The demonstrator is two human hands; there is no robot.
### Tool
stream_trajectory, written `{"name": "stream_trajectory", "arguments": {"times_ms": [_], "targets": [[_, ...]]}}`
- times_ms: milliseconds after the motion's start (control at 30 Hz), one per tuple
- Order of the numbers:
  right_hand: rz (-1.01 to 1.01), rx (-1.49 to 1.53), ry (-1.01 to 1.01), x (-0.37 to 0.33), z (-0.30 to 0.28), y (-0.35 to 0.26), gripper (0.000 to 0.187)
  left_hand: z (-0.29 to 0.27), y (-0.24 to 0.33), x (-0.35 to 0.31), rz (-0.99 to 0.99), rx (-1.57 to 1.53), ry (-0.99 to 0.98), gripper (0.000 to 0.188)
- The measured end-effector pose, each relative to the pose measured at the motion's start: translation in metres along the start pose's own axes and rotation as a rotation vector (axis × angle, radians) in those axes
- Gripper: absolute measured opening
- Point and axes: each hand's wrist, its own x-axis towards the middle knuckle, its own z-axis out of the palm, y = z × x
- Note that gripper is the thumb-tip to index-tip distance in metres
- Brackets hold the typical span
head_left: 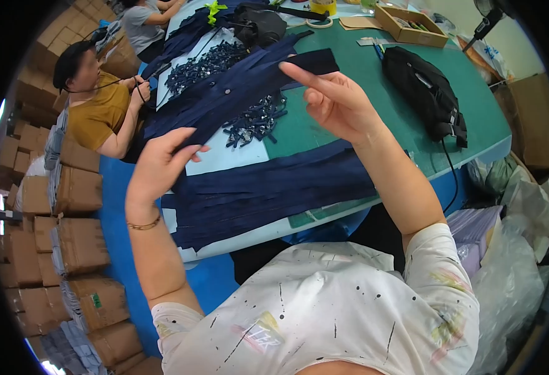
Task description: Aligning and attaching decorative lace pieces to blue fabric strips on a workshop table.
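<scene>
A long dark navy fabric strip [317, 62] stretches between my two hands above the table. My left hand [159, 164] pinches its near-left end between thumb and fingers. My right hand [340, 103] has it gripped near the far end, index finger pointed along the cloth and the other fingers curled; a short end sticks out past the fingertips. Below, a broad layer of navy strips [274, 184] lies along the table's near edge. Farther back, more navy strips [193, 103] are spread out. Small dark pieces with shiny parts [256, 122] sit heaped between the two layers.
On the green-topped table [349, 125] are a black bag [423, 94], a wooden tray [410, 26] and a roll of yellow tape [322, 7]. A co-worker in a mustard shirt [96, 119] sits at the left; another is behind. Cardboard boxes [80, 247] stack up at left, plastic bags [506, 300] at right.
</scene>
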Motion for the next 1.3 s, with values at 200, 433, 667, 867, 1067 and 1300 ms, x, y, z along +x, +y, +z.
{"name": "stream_trajectory", "arguments": {"times_ms": [200, 433, 667, 867, 1067, 1300], "targets": [[-0.049, -0.474, 0.691, 0.011, -0.018, 0.028, 0.017, -0.016, 0.005, -0.012, -0.326, -0.209, -0.429, 0.019], [0.122, -0.909, 0.368, 0.017, 0.007, 0.059, 0.042, 0.073, -0.016, 0.027, -0.036, -0.321, 0.099, 0.036], [0.068, -1.313, 0.3, 0.012, 0.017, 0.059, 0.034, 0.121, -0.034, 0.054, -0.055, -0.721, 0.265, 0.017], [0.009, -1.306, 0.31, 0.011, 0.015, 0.056, 0.017, 0.127, -0.032, 0.051, 0.112, -0.231, 0.447, 0.015], [-0.137, -1.256, 0.32, 0.025, 0.015, 0.062, 0.017, 0.117, -0.028, 0.054, 0.249, -0.055, 0.518, 0.012], [-0.16, -1.33, 0.306, 0.032, 0.03, 0.064, 0.016, 0.109, -0.03, 0.057, 0.282, -0.008, 0.612, 0.012]]}}
